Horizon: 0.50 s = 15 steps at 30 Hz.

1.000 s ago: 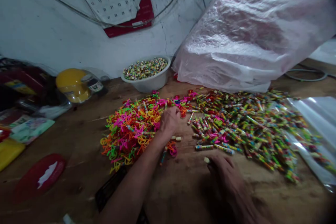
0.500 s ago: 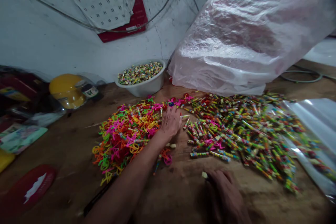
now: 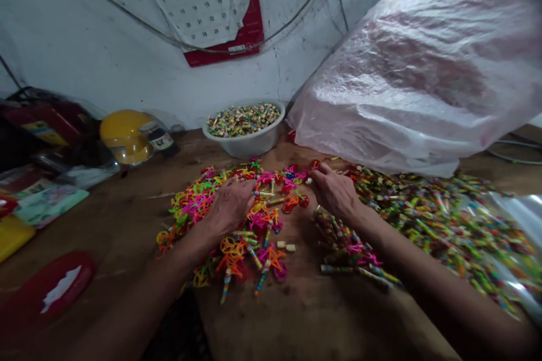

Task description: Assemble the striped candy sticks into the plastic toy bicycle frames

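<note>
My left hand (image 3: 232, 202) rests over the pile of small bright plastic pieces (image 3: 195, 203), fingers curled and pressed together. A thin patterned tube (image 3: 265, 194) lies right by its fingertips, but what they grip is hidden. Across a narrow gap, my right hand (image 3: 336, 189) is closed in a pinch beside a red piece (image 3: 314, 164); a pale bit shows at its fingertips, too small to name. Under the right wrist lie more patterned tubes (image 3: 339, 269). Two short pale-ended pieces (image 3: 286, 246) sit on the wood between the hands.
A white basin (image 3: 249, 146) full of small patterned pieces stands by the wall. A large translucent bag (image 3: 381, 118) leans behind a wide heap of tubes (image 3: 449, 225). At left are a yellow helmet (image 3: 125, 132), a dark-lidded jar (image 3: 158, 138) and a red lid (image 3: 80, 271).
My right hand has moved forward from the near edge to the far side of the table. My left hand has drawn back leftward over the plastic pieces. The view has shifted left.
</note>
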Motion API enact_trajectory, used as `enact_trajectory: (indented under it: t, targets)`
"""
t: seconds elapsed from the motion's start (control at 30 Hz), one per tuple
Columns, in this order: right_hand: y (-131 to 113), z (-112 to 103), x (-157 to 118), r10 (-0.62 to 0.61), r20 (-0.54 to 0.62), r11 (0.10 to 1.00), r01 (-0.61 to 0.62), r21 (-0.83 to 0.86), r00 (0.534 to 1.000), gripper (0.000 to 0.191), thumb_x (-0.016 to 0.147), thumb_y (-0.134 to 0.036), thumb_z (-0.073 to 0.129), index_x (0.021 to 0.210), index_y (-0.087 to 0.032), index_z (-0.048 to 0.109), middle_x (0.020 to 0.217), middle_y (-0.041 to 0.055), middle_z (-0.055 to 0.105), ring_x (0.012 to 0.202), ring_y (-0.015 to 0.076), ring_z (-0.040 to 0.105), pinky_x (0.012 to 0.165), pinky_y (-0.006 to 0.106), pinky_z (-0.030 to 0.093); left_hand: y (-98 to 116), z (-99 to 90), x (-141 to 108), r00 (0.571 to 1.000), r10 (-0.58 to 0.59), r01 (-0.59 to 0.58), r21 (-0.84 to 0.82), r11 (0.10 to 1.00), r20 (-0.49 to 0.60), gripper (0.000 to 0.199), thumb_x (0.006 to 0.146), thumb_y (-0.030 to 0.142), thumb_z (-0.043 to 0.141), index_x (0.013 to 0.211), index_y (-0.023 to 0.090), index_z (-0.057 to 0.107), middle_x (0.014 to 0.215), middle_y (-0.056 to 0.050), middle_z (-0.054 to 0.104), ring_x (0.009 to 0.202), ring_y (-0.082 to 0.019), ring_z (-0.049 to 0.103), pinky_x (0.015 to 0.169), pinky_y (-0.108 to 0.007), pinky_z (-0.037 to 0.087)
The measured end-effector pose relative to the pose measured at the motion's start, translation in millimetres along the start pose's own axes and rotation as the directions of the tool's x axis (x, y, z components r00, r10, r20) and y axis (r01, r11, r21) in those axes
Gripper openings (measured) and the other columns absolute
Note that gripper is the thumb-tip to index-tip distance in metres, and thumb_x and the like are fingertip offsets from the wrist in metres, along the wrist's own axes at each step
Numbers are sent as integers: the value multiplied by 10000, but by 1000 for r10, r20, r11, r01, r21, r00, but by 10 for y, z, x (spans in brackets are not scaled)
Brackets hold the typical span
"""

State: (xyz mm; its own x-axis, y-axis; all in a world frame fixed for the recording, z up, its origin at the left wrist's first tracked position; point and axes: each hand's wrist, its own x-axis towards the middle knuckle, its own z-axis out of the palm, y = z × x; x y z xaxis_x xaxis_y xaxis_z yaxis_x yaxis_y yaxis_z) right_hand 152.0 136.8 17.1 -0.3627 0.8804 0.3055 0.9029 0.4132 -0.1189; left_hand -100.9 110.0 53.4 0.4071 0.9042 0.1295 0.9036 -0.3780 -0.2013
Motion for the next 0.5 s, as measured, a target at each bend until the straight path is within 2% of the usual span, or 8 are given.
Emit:
enact_trajectory:
  t: [0.07,0.13,0.2,0.27,0.37,0.43,0.5]
  targets:
    - [45,142,291,-58,71,998,59,-9,996,223,871,-218,410,919,-165,621,974,95,616,644,125,552,521,248,271,-1,11,-49,1000,25,-26,-48,999,-14,101,856,202,463,901,179,551,884,-56,652,870,-209,596,839,-342,403]
    - [105,304,471,-103,142,994,106,-11,984,211,835,-156,441,917,-149,636,876,92,638,640,130,542,541,254,266,29,21,-99,998,63,-65,-128,990,-19,108,866,205,458,895,176,558,895,-54,655,868,-205,598,846,-348,404]
    - [164,417,555,-130,192,991,135,-12,973,241,819,-106,435,939,-137,641,794,88,644,646,140,541,557,263,261,74,33,-154,994,93,-102,-238,966,-49,134,878,217,450,917,179,573,917,-52,659,879,-198,601,848,-343,410]
    - [198,425,559,-141,212,989,148,-19,967,243,832,-120,427,950,-142,639,809,92,649,662,148,547,552,271,249,126,44,-218,992,79,-110,-359,927,-99,145,877,239,465,934,188,589,928,-46,663,881,-187,604,832,-322,422]
    - [160,230,402,-102,187,992,114,-55,977,254,883,-195,380,956,-152,619,916,109,640,680,159,557,519,281,213,213,45,-341,992,-33,-34,-508,860,-124,129,850,247,505,902,182,603,886,-39,665,825,-170,611,767,-284,442]
    - [49,37,165,-54,149,994,67,-84,987,282,906,-208,331,981,-164,600,939,105,633,681,161,564,503,278,202,282,20,-445,987,-125,41,-595,803,-101,119,827,237,524,889,174,604,844,-30,662,768,-154,610,727,-265,448]
    - [-129,-101,-172,-5,113,995,16,-100,994,269,909,-219,337,1009,-203,586,958,74,637,680,150,577,490,262,219,360,-23,-562,982,-186,117,-698,706,-24,131,821,249,533,904,180,607,826,-16,661,738,-139,609,703,-246,452]
